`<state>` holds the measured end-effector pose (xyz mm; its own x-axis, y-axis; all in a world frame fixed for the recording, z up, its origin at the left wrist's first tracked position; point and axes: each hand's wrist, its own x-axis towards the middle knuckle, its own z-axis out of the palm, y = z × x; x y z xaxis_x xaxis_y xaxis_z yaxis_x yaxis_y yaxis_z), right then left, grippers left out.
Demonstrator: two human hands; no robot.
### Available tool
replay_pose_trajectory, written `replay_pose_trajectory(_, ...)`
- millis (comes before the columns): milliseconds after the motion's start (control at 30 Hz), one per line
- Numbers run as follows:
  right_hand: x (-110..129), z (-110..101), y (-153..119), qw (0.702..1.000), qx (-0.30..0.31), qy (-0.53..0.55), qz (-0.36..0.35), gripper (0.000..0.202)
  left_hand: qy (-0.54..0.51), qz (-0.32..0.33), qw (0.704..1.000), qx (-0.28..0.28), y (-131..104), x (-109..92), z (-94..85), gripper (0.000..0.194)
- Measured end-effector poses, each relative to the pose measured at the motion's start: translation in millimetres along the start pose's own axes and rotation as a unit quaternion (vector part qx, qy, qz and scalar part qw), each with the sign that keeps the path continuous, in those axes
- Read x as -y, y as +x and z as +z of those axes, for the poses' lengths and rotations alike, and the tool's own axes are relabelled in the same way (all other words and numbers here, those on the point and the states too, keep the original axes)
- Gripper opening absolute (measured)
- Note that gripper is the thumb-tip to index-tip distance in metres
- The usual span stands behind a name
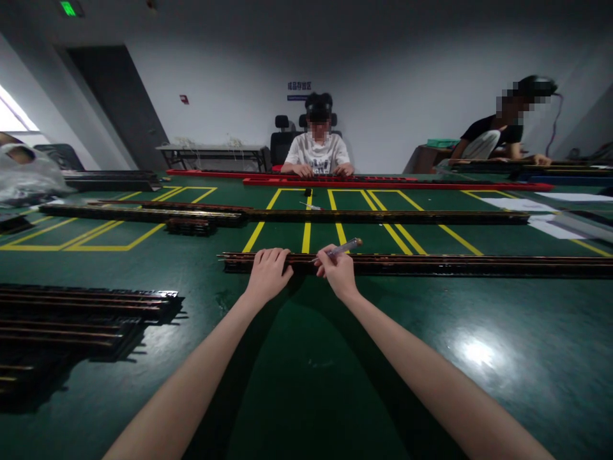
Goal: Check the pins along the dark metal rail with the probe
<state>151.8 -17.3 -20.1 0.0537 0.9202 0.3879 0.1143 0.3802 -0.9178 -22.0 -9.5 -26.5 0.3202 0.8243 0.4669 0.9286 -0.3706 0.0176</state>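
Pale wall [230, 76], dark door [112, 96] at left, small sign [299, 86] mid-wall. Green table [316, 377] fills the lower view, marked in yellow lines [306, 237]; glare spot at right. Across its far side, two long red trays [397, 185], dark strips in them. One person [318, 150] in a white top sits behind these, both hands at the nearer tray. A second person [495, 134], dark top, leans over the table's far right, an arm out to dark strips there. Nearer, a long dark row [383, 217] spans mid-table. Closest is the rail [454, 265]: dark, with thin coppery lines, lying crosswise from left of centre out past the right edge of view. Dark stack [71, 319] at near left, uneven ends. Clear plastic bag [29, 172] far left; white sheets [520, 204] at right. Left hand [271, 273] lies over the rail close to its left end, fingers side by side, thumb apart; cannot tell if it pinches. Right hand [338, 271] closed round a slim tool [345, 248], clear handle angled up to the right, tip down at the rail.
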Motion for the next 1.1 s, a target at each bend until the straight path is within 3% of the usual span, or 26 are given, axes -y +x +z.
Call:
replay_pose_trajectory(667, 3, -36, -3, 0.995, 0.097, -0.026, 0.013, 0.023, -0.029, 0.026, 0.999, -0.002, 1, -3, 3.5, 0.039)
replay_pose_trajectory(1100, -1, -36, -5, 0.999, 0.036, -0.005, 0.023, 0.026, -0.030, 0.021, 0.999, 0.003, 9, -32, 6.5, 0.038)
